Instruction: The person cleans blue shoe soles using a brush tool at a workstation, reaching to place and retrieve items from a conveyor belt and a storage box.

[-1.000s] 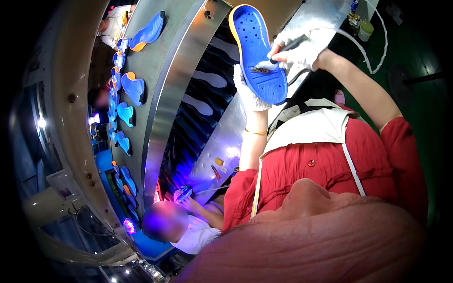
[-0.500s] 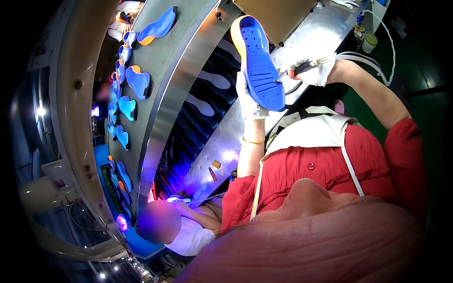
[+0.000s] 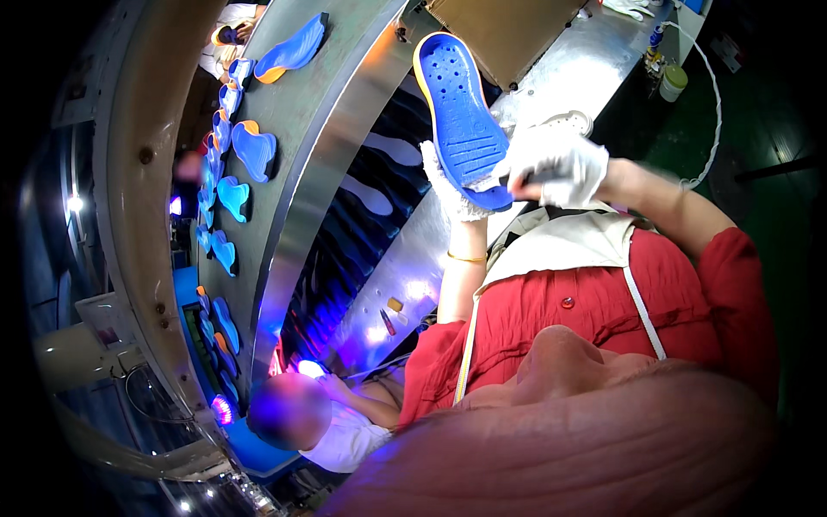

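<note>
My left hand [image 3: 452, 185], in a white glove, holds up a blue shoe sole [image 3: 469, 129] with an orange edge. The sole's ribbed and holed inner face is turned toward the camera. At its lower end, my gloved right hand [image 3: 564, 168] is closed, smeared by motion. A pale-tipped, brush-like tool [image 3: 487, 183] projects from its fingers and appears to touch the sole. Its handle is hidden in the glove. Behind the right hand, a pale piece with holes [image 3: 575, 121] is visible over the metal table [image 3: 538, 90].
To the left runs a conveyor belt [image 3: 297, 129] carrying several blue and orange soles [image 3: 254, 151]. Dark racks with pale sole shapes [image 3: 366, 194] lie beside it. A cardboard box [image 3: 500, 34] stands ahead. A white hose [image 3: 711, 95] hangs at right. A co-worker [image 3: 349, 426] sits at lower left.
My right hand has moved down and left to the sole's lower end. The white hose loops beside it have dropped from sight, and the holed pale piece has come into view. The sole has tilted slightly.
</note>
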Demonstrator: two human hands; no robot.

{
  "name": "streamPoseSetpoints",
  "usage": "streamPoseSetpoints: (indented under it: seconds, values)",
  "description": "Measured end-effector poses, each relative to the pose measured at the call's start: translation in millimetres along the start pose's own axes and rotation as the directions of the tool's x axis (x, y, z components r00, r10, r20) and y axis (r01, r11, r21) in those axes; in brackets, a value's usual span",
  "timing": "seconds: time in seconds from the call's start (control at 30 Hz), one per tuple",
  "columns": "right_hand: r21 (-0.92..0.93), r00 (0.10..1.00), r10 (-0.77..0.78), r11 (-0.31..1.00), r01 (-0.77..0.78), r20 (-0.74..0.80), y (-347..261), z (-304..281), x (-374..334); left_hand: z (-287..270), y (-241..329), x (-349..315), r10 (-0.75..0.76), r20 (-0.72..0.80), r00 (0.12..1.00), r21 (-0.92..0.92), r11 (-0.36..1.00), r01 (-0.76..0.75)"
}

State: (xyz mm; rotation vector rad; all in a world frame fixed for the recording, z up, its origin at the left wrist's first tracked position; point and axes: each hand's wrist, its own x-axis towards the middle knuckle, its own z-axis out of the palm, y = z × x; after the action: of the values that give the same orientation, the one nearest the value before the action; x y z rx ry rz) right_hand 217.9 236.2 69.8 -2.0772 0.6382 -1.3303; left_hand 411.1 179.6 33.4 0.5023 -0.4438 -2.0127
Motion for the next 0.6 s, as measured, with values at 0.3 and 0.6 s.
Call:
streamPoseSetpoints:
  seconds: [0.3,0.6]
  values:
    - [-0.545,0.899,-0.384,0.81,0.218,-0.21,37.2,-48.4,59.8,4.6,-13.6,-9.3,-0.086,0.074,0.994,-0.061,0.994,0.091]
    - [0.197,0.979,0.123,0.976,-0.09,-0.164,8.0,-3.9,16.8,-5.5,0.4,-7.3,0.004,0.023,1.0,0.015,1.0,-0.004]
